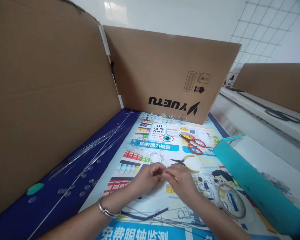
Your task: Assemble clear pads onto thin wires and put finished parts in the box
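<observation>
Left grip (147,176): I see it clenched, its fingertips curled in and meeting those of the other hand. A silver bangle (107,209) circles the wrist.

Right grip (180,180): it is clenched too, angled toward the left one, with a ring (175,178) on one finger.

Held item: the fingers hide it, so I cannot tell what is pinched, or whether anything is.

Nearest pieces: small clear wire pieces (156,156) lie on the printed poster (137,145) just ahead of both grips, a little closer to the left one.

Pliers: yellow-handled pliers (187,163) sit just beyond the right grip, their long axis running sideways and their tips pointing left toward the hands.

Scissors: red-handled scissors (192,144) lie farther ahead, on the poster's right side.

Left side: clear round pads (86,178) and long thin metal wires (97,148) lie on a navy mat (52,196), nearer the left grip.

Right side: a wire loop (231,200) lies on the poster, beside a teal folder (255,176).

Far edge: a row of clear pieces (162,117) lines the foot of a cardboard panel (165,73) printed "YUETU".
</observation>
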{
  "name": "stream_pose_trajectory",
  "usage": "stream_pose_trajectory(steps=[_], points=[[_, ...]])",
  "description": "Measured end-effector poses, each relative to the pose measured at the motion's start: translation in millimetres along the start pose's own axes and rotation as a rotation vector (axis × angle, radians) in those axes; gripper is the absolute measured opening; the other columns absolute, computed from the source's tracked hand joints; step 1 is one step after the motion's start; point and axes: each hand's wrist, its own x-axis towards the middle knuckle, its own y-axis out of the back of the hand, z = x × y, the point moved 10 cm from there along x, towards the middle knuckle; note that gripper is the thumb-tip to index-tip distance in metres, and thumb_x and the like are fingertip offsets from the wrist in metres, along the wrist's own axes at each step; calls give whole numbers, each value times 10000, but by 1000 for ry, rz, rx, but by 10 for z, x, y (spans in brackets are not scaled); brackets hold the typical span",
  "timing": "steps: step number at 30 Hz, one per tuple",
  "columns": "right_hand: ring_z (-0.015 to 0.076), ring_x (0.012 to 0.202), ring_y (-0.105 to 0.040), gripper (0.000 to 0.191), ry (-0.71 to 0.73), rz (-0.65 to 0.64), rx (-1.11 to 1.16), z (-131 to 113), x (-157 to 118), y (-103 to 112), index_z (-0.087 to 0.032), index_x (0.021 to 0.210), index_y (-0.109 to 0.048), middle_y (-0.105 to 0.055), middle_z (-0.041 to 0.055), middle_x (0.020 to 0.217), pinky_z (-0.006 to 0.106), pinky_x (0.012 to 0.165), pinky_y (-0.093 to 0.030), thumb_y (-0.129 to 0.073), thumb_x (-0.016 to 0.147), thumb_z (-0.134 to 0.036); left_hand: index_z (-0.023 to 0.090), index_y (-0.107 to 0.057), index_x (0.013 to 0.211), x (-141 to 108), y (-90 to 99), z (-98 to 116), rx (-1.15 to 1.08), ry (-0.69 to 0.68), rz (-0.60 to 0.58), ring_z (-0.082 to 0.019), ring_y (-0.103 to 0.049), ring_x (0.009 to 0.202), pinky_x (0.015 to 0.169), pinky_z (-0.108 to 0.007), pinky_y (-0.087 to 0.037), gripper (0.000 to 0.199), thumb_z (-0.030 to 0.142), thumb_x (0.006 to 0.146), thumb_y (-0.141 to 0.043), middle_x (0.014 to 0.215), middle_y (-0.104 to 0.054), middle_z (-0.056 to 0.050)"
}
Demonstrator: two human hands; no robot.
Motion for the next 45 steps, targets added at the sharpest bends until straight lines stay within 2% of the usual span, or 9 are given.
stream_pose_trajectory(steps=[8,16,27,30,35,45], points=[[161,743,-546,120,-44,-50,-19,128,-22,-129,-212,726,-635,-623,9,732,252,662,-391,-571,825,-235,191,-584,923,4,-54,-96,-111,6,-74,-154,-590,834,747,-259,-433,247,69,732,-484,889,-649,-9],[162,722,-538,183,-18,-44,-32,95,-32,-115,-207,717,-623,-614,17,715,256,656,-388,-526,854,-279,188,-575,938,23,-13,-163,-129,22,-46,-160,-597,876,800,-284,-432,255,65,732,-489,914,-651,-20],[159,702,-551,171,-66,-54,-19,127,-30,-147,-214,719,-641,-631,10,703,247,646,-387,-530,844,-247,176,-579,892,-2,-91,-120,-191,62,-83,-150,-601,782,683,-243,-443,260,61,667,-514,856,-658,-11],[156,693,-555,181,-67,-34,9,115,-40,-147,-214,718,-647,-632,8,696,245,643,-386,-524,846,-243,173,-580,871,-12,-87,-147,-134,71,-55,-145,-592,730,621,-225,-424,222,94,665,-553,804,-653,0],[150,679,-556,192,-92,1,81,121,-65,-154,-215,695,-635,-625,-2,683,236,624,-392,-515,844,-232,179,-608,812,-16,4,-147,64,51,57,-138,-560,658,566,-214,-387,143,152,676,-573,728,-638,14],[153,688,-540,169,-59,35,92,102,-53,-149,-209,701,-632,-609,3,679,245,639,-387,-533,835,-238,201,-616,802,-44,34,-61,92,22,99,-146,-554,675,595,-220,-383,191,102,660,-534,727,-641,25]])
